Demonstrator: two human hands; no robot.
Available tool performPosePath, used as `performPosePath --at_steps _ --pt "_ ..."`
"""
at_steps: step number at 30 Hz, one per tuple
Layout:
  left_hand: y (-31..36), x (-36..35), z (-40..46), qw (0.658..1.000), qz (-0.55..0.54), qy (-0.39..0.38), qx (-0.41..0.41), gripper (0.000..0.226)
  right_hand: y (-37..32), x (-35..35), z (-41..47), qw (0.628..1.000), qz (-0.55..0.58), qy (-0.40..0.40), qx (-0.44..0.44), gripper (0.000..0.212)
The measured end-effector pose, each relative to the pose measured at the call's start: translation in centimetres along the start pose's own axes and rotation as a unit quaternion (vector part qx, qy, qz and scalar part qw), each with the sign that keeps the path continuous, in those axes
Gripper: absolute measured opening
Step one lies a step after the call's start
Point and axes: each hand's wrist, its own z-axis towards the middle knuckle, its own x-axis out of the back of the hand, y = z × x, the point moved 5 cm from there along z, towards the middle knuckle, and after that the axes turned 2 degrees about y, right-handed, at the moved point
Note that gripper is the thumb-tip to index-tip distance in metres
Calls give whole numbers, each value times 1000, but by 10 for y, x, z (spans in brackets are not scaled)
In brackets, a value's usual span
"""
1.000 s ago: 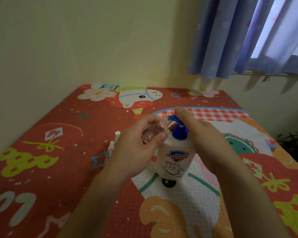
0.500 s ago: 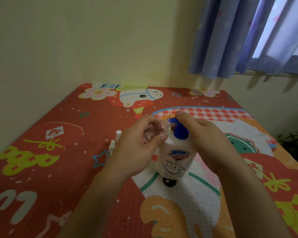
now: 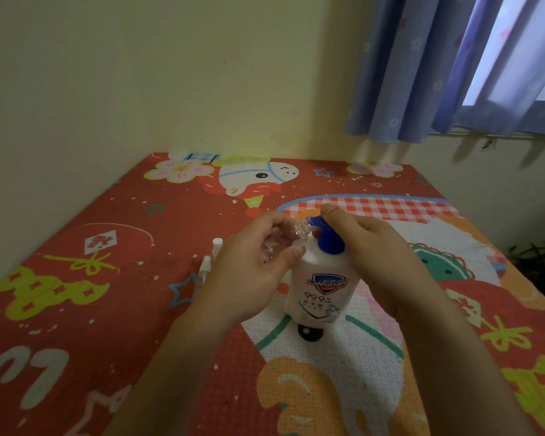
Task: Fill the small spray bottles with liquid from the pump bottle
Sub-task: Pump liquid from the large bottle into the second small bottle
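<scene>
Head view: left hand clasps small spray bottle, neck toward 2 o'clock at pump bottle spout (right hand presses the pump, grasping nothing).

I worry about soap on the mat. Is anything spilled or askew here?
No spill shows on the mat. The small clear bottle in the left hand is tilted, mouth at the blue pump spout, on purpose. The pump bottle stands upright.

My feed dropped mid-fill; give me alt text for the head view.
The left hand tilts a small clear spray bottle, its open neck at the blue nozzle of a white pump bottle, while the right hand rests on the pump head. Both are over a red cartoon mat, with white spray caps lying left.
</scene>
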Motion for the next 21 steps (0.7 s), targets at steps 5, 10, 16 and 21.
performPosePath --at_steps 5,10,16,21 --pt "3 0 0 1000 -13 -3 -4 23 0 -1 -1 1000 14 -4 -15 42" --pt "10 3 0 1000 6 -6 -28 24 -3 -2 -5 999 11 -6 -31 44" --pt "12 2 0 999 4 1 -34 23 -11 -5 -8 1000 8 -12 -22 31" --pt "13 3 -1 1000 -7 6 -29 22 -12 -5 -9 999 10 -15 -28 28"
